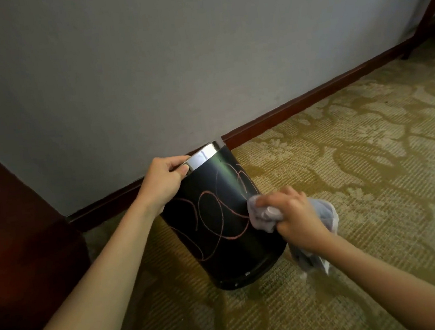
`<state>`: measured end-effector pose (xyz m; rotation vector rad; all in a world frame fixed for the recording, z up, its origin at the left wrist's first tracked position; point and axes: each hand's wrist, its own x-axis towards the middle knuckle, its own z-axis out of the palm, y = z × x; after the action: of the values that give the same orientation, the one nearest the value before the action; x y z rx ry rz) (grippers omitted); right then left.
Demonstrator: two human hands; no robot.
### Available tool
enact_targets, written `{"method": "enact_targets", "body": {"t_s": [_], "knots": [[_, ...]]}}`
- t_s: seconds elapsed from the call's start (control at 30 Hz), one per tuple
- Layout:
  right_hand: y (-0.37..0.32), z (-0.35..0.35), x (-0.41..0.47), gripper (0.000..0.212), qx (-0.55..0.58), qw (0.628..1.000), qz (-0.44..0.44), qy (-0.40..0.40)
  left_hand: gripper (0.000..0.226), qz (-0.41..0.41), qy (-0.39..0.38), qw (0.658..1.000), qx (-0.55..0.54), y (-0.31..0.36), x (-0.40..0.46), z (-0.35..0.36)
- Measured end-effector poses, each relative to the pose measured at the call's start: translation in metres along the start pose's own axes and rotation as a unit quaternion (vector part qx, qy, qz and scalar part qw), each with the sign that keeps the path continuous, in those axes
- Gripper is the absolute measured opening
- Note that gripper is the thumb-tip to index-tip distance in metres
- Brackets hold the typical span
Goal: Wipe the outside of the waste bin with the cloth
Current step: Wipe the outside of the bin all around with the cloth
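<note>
Head view: my left hand [163, 180] grips the waste bin [224, 217] rim; right hand [293, 217], clutching the cloth [264, 217], should press firmly across the scribbles [211, 218].

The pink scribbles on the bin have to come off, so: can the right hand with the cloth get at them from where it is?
Probably yes: the right hand presses the cloth on the bin beside the scribbles, nothing between.

Dim, soft light (edges bowed), glare on the bin rim [204, 154].
</note>
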<state>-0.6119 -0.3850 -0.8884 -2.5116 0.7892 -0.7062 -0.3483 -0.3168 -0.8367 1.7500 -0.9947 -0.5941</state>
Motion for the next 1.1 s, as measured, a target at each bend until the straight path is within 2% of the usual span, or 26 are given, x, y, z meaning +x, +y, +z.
{"method": "enact_targets", "body": {"t_s": [0.1, 0.2, 0.3, 0.4, 0.5, 0.67, 0.8, 0.87, 0.97, 1.1], "knots": [[-0.005, -0.002, 0.026, 0.045, -0.012, 0.999, 0.032, 0.026, 0.029, 0.002, -0.008, 1.0, 0.017, 0.004, -0.002, 0.007], [-0.01, 0.006, 0.002, 0.04, -0.002, 0.998, 0.029, 0.05, 0.03, -0.005, -0.016, 1.0, 0.013, 0.003, -0.001, 0.006], [-0.006, 0.014, -0.041, 0.044, -0.033, 0.999, -0.029, 0.016, 0.031, -0.021, -0.022, 1.0, 0.001, -0.002, 0.002, 0.0], [-0.001, 0.01, -0.036, 0.049, -0.041, 0.999, -0.018, -0.018, 0.03, -0.022, -0.021, 1.0, -0.009, -0.004, 0.003, -0.001], [-0.005, 0.002, 0.001, 0.043, -0.027, 1.0, -0.002, 0.013, 0.03, -0.024, -0.023, 0.999, -0.006, -0.002, 0.002, 0.003], [-0.018, 0.006, 0.014, 0.05, 0.011, 0.997, 0.049, 0.055, 0.028, -0.017, -0.022, 1.0, 0.001, 0.0, -0.001, 0.002], [-0.014, 0.014, -0.035, 0.043, -0.006, 1.0, -0.013, -0.001, 0.029, -0.025, -0.02, 0.999, -0.02, 0.0, -0.003, -0.002], [-0.007, 0.006, -0.025, 0.044, -0.008, 1.0, -0.003, -0.01, 0.029, -0.012, -0.025, 0.999, -0.018, 0.0, -0.005, 0.0], [-0.007, -0.007, 0.02, 0.046, -0.007, 0.998, 0.05, 0.038, 0.031, 0.003, -0.048, 0.999, -0.005, 0.001, -0.009, 0.007], [-0.014, -0.011, 0.043, 0.043, -0.006, 0.997, 0.066, 0.048, 0.03, 0.004, -0.044, 0.999, 0.004, 0.001, -0.009, 0.01]]}}
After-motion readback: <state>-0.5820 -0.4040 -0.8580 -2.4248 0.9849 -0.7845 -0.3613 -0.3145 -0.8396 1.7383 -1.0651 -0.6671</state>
